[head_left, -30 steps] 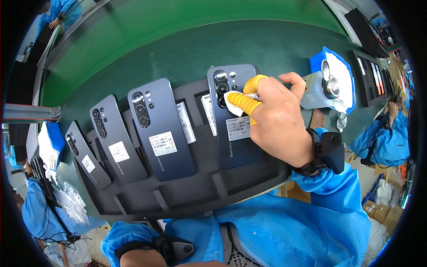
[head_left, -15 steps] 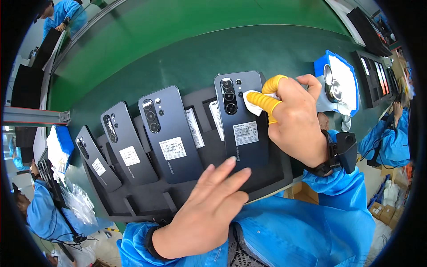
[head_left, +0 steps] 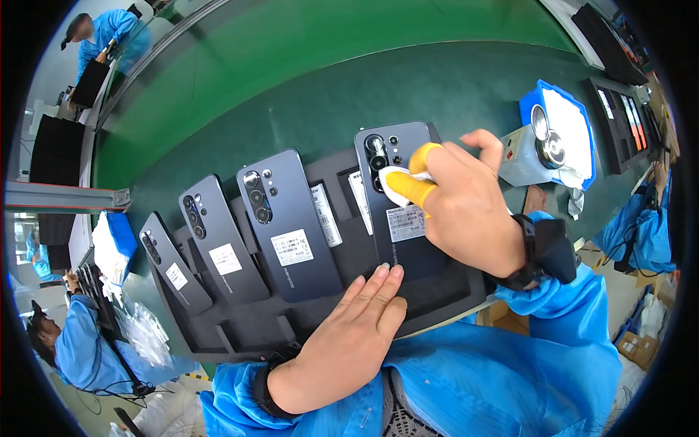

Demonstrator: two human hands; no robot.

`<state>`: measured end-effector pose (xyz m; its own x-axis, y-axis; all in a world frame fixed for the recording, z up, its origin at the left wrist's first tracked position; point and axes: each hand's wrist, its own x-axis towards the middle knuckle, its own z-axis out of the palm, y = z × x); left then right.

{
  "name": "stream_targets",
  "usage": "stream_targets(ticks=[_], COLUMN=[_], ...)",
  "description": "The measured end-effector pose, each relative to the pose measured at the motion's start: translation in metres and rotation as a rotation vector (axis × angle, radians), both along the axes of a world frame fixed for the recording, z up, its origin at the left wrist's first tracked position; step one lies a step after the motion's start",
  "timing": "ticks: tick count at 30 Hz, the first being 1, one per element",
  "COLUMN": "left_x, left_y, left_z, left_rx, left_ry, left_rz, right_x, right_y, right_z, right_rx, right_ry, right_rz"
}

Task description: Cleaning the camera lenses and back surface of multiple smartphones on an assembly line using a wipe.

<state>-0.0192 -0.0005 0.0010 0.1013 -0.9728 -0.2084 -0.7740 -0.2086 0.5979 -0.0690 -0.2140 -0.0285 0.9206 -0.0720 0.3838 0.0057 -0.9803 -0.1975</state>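
My right hand [head_left: 473,207], with yellow finger cots on thumb and index finger, pinches a folded white cloth [head_left: 395,192]. The cloth presses on the dark blue smartphone [head_left: 409,256] at the right, just beside and below its camera lenses. Outstretched fingers of my left hand [head_left: 338,349] lie at this phone's lower end; that hand holds nothing. Three more phones, back side up with white labels, lie leftward: one phone [head_left: 297,218] near the middle, a second phone [head_left: 217,237] and a third phone [head_left: 169,251]. All rest on a black foam tray [head_left: 255,331] with compartments.
Right of my hand stand a translucent dispenser bottle [head_left: 518,164] with an open metal lid and a blue bin [head_left: 591,164] of white wipes. Another blue bin [head_left: 125,231] is at left. Co-workers in blue sit at both sides; a green panel [head_left: 306,44] rises behind.
My right hand has moved left and down with the cloth, from beside the lenses to just below them. The left hand's fingers have drawn together and settled by the phone's lower end.
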Motion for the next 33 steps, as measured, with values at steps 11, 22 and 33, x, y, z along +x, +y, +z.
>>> stream_targets(ticks=[11, 22, 33], left_x=[0.003, 0.003, 0.007], left_y=[-0.005, -0.003, -0.005], left_z=[0.002, 0.002, 0.003], left_rx=[-0.002, 0.004, 0.007], left_ry=[-0.014, -0.039, -0.045], left_rz=[-0.015, -0.015, -0.054], right_x=[0.007, -0.012, 0.016], right_y=[0.004, -0.008, 0.010], right_z=[-0.020, -0.012, -0.007], right_rx=[-0.032, -0.027, -0.033], right_ry=[-0.127, -0.107, -0.062], right_rz=[0.051, -0.021, 0.034])
